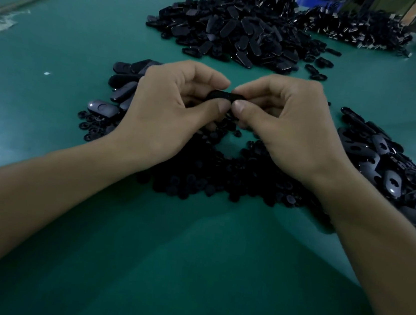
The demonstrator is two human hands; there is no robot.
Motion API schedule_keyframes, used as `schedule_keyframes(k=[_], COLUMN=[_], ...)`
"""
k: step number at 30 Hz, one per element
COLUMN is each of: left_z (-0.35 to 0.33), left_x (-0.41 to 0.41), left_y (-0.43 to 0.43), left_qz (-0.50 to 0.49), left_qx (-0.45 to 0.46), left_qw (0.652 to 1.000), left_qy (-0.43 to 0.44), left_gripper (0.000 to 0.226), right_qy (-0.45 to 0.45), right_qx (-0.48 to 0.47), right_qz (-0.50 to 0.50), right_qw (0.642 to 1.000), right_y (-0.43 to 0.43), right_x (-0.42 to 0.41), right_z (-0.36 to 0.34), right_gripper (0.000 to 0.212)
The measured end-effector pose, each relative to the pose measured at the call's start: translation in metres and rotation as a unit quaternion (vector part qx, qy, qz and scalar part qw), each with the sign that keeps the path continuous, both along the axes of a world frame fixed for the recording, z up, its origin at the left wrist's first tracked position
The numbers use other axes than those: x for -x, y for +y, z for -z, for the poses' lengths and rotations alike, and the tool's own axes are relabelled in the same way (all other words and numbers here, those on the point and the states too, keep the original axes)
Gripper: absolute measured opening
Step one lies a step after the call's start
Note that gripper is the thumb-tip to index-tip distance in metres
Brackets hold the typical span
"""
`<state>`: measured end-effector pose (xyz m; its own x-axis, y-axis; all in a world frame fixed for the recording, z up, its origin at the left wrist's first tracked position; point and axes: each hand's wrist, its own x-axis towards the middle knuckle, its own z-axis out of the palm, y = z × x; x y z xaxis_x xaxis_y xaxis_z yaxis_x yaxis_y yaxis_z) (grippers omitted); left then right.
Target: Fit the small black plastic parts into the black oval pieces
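Nearest us, our 2 bare forearms run across the green mat (187, 272) and meet over the work, so both wrists stay low and steady for fine pressing. The left hand (165, 115) and right hand (291, 131) each pinch 1 end of a black oval piece (222, 95), thumbs below and curled fingertips on top. We hold it edge-on just above the heap of small black parts (212, 173), likely so the next part is a short reach away. We cannot tell whether a small part already sits inside; the thumbs hide that spot. We judge the fitting step to be in hand.

The stock seems sorted by stage. A group of ovals (124, 86) lies just left of the left hand, and another spread of ovals (388, 174), with open holes showing, lies to the right. A big far pile (233, 29) waits well apart.
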<state>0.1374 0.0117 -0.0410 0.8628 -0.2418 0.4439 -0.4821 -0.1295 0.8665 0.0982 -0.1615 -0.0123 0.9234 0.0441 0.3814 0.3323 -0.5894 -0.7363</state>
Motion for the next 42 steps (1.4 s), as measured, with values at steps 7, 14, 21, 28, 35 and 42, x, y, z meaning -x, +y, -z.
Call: schedule_keyframes(k=[7,14,21,28,35,42], left_z=[0.000,-0.003,-0.004,-0.001,-0.002,-0.012], left_x=[-0.002,0.001,-0.001,-0.004,-0.004,-0.014], left_y=[0.002,0.001,0.005,0.009,0.009,0.018], left_qz=[0.007,0.017,0.018,-0.009,-0.113,-0.181], left_qx=[0.027,0.035,0.019,-0.001,-0.054,-0.090], left_qw=[0.999,0.999,1.000,0.999,0.980,0.964], left_qy=[0.023,0.034,0.012,-0.031,-0.153,-0.170], left_gripper=[0.021,0.017,0.017,0.017,0.015,0.017], right_qy=[-0.014,-0.024,-0.004,0.013,0.032,0.141], right_qx=[-0.032,-0.019,-0.028,-0.016,0.116,0.409], right_qz=[0.012,0.009,0.001,-0.014,0.074,0.214], right_qw=[0.999,0.999,1.000,1.000,0.990,0.876], right_y=[0.001,0.002,-0.001,-0.001,0.005,0.007], right_x=[-0.003,-0.003,-0.005,-0.005,0.000,0.017], right_z=[0.002,-0.001,-0.003,-0.002,-0.001,-0.011], right_gripper=[0.010,0.008,0.010,0.011,0.025,0.029])
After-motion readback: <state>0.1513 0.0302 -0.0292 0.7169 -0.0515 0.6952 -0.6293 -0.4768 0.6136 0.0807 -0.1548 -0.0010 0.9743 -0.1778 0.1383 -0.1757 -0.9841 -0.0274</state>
